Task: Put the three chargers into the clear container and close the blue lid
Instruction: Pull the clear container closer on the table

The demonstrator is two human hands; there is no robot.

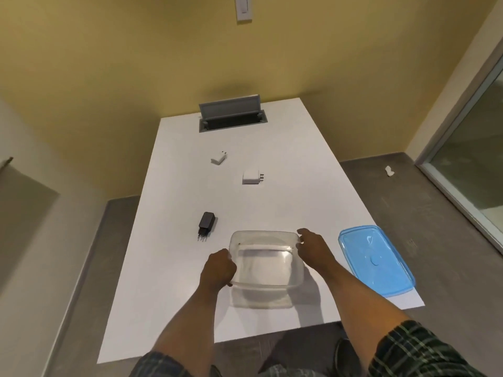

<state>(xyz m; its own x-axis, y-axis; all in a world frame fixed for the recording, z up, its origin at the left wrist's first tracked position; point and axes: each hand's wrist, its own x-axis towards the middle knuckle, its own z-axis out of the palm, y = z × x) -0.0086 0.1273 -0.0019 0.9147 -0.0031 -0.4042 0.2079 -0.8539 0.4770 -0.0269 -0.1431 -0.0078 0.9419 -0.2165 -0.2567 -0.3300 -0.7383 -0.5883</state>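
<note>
Both hands, left hand and right hand, grip the empty clear container at the near table edge; three chargers lie beyond, lid beside; next, grab the black charger.

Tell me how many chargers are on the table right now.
3. The black charger lies just left of the clear container; the larger white charger is mid-table; the small white charger is farthest away. None seem hidden.

White table against yellow wall, grey floor.
</note>
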